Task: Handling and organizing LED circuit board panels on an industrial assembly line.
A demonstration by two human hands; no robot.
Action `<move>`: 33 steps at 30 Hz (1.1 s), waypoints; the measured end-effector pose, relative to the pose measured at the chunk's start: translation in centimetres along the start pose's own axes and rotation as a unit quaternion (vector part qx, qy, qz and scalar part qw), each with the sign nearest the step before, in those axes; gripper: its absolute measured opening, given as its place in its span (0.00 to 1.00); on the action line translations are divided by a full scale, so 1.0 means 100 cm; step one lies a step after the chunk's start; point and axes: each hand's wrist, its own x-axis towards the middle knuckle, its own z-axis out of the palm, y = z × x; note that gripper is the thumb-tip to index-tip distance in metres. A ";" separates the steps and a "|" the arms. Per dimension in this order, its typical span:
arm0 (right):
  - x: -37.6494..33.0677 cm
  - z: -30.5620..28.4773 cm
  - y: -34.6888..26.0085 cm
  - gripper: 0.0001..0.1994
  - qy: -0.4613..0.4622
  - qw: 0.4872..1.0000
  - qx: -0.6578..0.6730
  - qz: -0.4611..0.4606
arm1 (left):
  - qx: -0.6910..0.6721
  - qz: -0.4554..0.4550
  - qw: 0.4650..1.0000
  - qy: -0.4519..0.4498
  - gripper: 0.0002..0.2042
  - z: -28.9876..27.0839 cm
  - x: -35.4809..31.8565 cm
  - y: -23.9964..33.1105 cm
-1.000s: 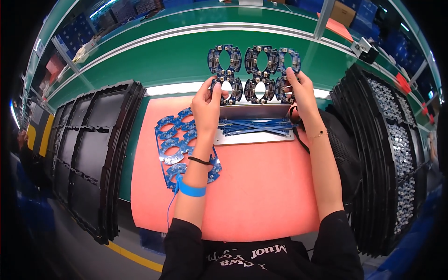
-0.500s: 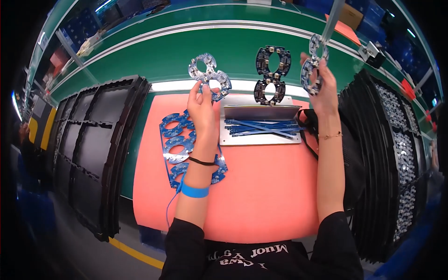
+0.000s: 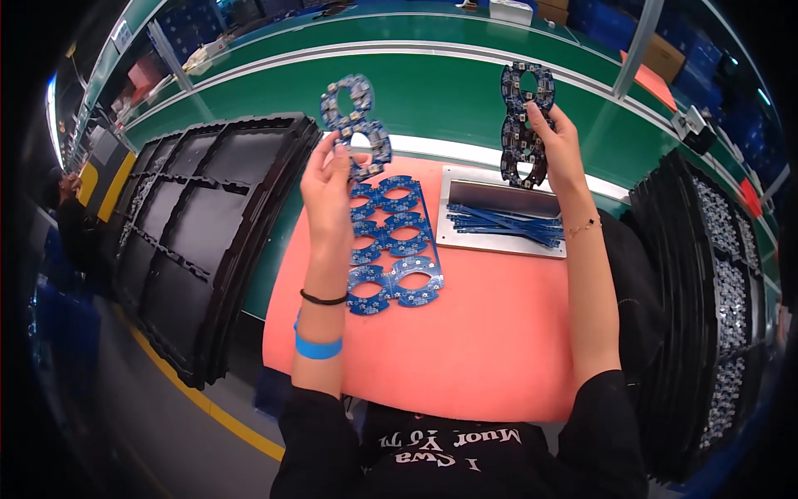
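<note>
While gripping the left board [image 3: 357, 121] between thumb and fingers of the left hand [image 3: 329, 185], holds the right board [image 3: 515, 125] up in the right hand [image 3: 559, 151]. Has both boards in midair, well apart, each shaped like a figure eight with two open rings. Grasps the left one by its lower ring, with fingertips showing through the hole, and tilts it a little to the left. Clasps the right one near its waist, nearly upright, with the thumb across the near face and the other fingertips hidden. Has the left board, as seen from above, by the far end of a blue panel [image 3: 384, 241], and the right board over a metal plate [image 3: 465, 239]. Has the panel flat on a pink mat [image 3: 449, 358], partly hidden behind the left hand and forearm, and the plate just right of it, with blue strips [image 3: 507, 223] crossed on top. Wears a blue band [image 3: 318, 346] and a black band [image 3: 322, 297] on the left arm. Has stacked black trays [image 3: 212, 212] to the left, and to the right more trays [image 3: 673, 291] with small silvery parts [image 3: 731, 303].
</note>
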 end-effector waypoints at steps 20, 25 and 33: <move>-0.029 0.121 -0.037 0.11 -0.134 0.959 0.168 0.187 | -0.167 -0.129 0.977 -0.027 0.20 -0.086 -0.053 0.007; -0.070 0.196 -0.017 0.12 -0.226 0.927 0.199 0.223 | -0.291 -0.126 0.944 -0.091 0.26 -0.049 -0.070 0.007; -0.075 0.201 -0.014 0.10 -0.214 0.944 0.183 0.174 | -0.116 -0.083 0.989 0.025 0.22 -0.082 -0.071 -0.004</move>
